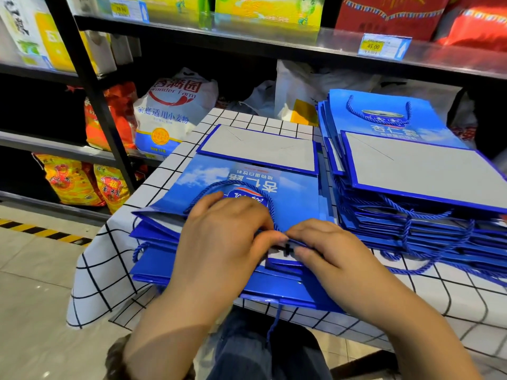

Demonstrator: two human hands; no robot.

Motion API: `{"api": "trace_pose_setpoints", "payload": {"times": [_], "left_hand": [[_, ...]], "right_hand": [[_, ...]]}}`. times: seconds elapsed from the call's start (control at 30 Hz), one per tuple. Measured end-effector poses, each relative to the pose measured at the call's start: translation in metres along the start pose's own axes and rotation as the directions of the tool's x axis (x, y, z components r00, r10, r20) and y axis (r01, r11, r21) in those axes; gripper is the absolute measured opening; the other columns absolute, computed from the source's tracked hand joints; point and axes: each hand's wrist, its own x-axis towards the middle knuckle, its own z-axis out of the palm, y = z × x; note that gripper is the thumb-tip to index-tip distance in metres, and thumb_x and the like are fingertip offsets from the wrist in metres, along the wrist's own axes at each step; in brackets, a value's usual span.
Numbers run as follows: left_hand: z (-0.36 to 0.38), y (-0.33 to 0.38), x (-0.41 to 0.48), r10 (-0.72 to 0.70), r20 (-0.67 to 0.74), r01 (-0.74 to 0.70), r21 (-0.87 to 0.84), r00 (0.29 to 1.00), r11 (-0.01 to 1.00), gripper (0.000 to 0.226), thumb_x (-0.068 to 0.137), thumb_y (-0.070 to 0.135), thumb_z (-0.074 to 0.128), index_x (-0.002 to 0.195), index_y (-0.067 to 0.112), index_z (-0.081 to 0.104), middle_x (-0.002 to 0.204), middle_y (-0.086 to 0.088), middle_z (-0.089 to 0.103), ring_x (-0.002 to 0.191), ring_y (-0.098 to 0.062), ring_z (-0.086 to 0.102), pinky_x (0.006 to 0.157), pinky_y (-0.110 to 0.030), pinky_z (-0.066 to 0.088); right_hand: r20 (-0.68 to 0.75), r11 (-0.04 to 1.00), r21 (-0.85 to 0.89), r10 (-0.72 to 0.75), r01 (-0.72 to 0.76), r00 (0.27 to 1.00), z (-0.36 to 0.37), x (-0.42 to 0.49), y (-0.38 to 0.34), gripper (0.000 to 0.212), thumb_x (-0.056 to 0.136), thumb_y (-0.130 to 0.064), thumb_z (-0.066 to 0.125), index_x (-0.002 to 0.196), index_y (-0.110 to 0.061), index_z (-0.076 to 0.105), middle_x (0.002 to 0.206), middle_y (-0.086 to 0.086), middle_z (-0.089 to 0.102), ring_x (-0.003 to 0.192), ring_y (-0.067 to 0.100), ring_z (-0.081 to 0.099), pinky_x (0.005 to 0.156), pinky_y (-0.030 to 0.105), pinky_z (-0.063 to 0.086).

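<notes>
So the flat blue paper gift bag (296, 198) with the cloud print is lying on top of a pile of the same blue bags (153, 237) in the lower middle of the frame, on the tabletop (109, 264) with its white grid cloth. The left hand (227, 234) and right hand (329, 250) are both pinching the bag's near rim, right where the blue twisted rope handle (270, 207) is running in. Looks to me like they're sorting out the handle end. What exactly is sitting between the fingertips, I can't tell. The next move is probably calling for a small careful tug, without creasing the paper. Every bag is lying folded flat with nothing showing inside, and it's the same for the taller pile of blue bags (411, 171) at right.
</notes>
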Motion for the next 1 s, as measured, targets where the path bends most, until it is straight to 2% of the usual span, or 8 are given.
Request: {"api": "trace_pose_setpoints", "payload": {"times": [0.13,0.33,0.4,0.47,0.6,0.73,0.83,1.0], "left_hand": [[-0.003,0.015,-0.01,-0.112,-0.139,0.107,-0.046,0.984,0.993,0.028,0.076,0.043,0.053,0.058,0.022,0.059,0.078,0.008,0.065,0.078,-0.012,0.055,0.08,-0.025,0.031],[0.004,0.026,-0.008,-0.223,0.152,0.204,0.132,0.963,0.97,0.036,0.068,0.057,0.048,0.057,0.029,0.069,0.08,0.011,0.069,0.09,-0.018,0.064,0.085,-0.034,0.023],[-0.003,0.035,0.001,-0.327,0.289,0.263,0.24,0.9,0.934,0.037,0.076,0.061,0.051,0.079,0.03,0.071,0.102,0.013,0.066,0.119,-0.014,0.048,0.094,-0.034,0.013],[0.004,0.033,0.0,-0.337,0.29,0.255,0.285,0.896,0.924,0.038,0.081,0.06,0.05,0.093,0.029,0.066,0.115,0.013,0.059,0.13,-0.01,0.031,0.102,-0.036,0.007],[0.009,0.04,-0.006,-0.253,0.22,0.186,0.285,0.942,0.94,0.015,0.054,0.025,0.082,0.056,0.021,0.068,0.082,0.002,0.072,0.094,-0.023,0.066,0.093,-0.048,0.036],[0.019,0.032,-0.014,-0.208,0.139,0.169,0.25,0.968,0.953,0.017,0.056,0.04,0.062,0.052,0.025,0.069,0.083,0.003,0.073,0.084,-0.021,0.068,0.085,-0.042,0.027],[0.02,0.033,-0.015,-0.209,0.133,0.176,0.223,0.969,0.959,0.023,0.056,0.046,0.059,0.051,0.026,0.069,0.08,0.005,0.073,0.08,-0.019,0.068,0.085,-0.041,0.027],[0.025,0.034,-0.014,-0.197,0.093,0.172,0.223,0.976,0.959,0.024,0.058,0.045,0.059,0.05,0.025,0.069,0.078,0.004,0.073,0.083,-0.021,0.068,0.086,-0.042,0.026]], "right_hand": [[-0.008,0.999,-0.043,0.003,-0.003,1.0,0.0,0.002,0.002,0.029,0.096,-0.03,0.039,0.116,-0.025,0.058,0.109,-0.013,0.056,0.106,0.006,0.047,0.092,0.02,0.036],[0.035,0.999,-0.018,0.029,-0.029,0.999,-0.002,0.005,-0.002,0.024,0.095,-0.029,0.04,0.099,-0.023,0.063,0.094,-0.011,0.057,0.094,0.01,0.052,0.084,0.033,0.042],[0.047,0.999,0.016,0.036,-0.037,0.998,-0.002,0.005,-0.001,0.028,0.091,-0.037,0.034,0.08,-0.03,0.059,0.081,-0.011,0.053,0.083,0.007,0.05,0.078,0.034,0.043],[0.019,0.993,0.094,0.07,-0.072,0.997,-0.002,0.006,-0.001,0.031,0.091,-0.037,0.035,0.068,-0.028,0.054,0.072,-0.008,0.052,0.074,0.008,0.05,0.074,0.037,0.043],[-0.091,0.986,0.095,0.147,-0.139,0.985,0.002,0.008,0.002,0.029,0.094,-0.03,0.041,0.085,-0.017,0.065,0.085,0.0,0.065,0.085,0.02,0.058,0.079,0.042,0.047],[-0.054,0.978,0.167,0.139,-0.128,0.989,0.002,0.004,0.002,0.027,0.094,-0.029,0.041,0.092,-0.022,0.067,0.091,-0.009,0.062,0.091,0.012,0.057,0.085,0.039,0.045],[-0.004,0.984,0.11,0.144,-0.143,0.99,0.002,0.002,0.004,0.028,0.093,-0.018,0.043,0.11,-0.021,0.065,0.097,-0.014,0.052,0.101,0.006,0.049,0.092,0.027,0.039],[0.08,0.959,0.223,0.162,-0.176,0.983,-0.003,0.0,0.006,0.03,0.084,-0.014,0.051,0.11,-0.017,0.065,0.1,-0.012,0.051,0.105,0.009,0.047,0.096,0.026,0.036]]}}
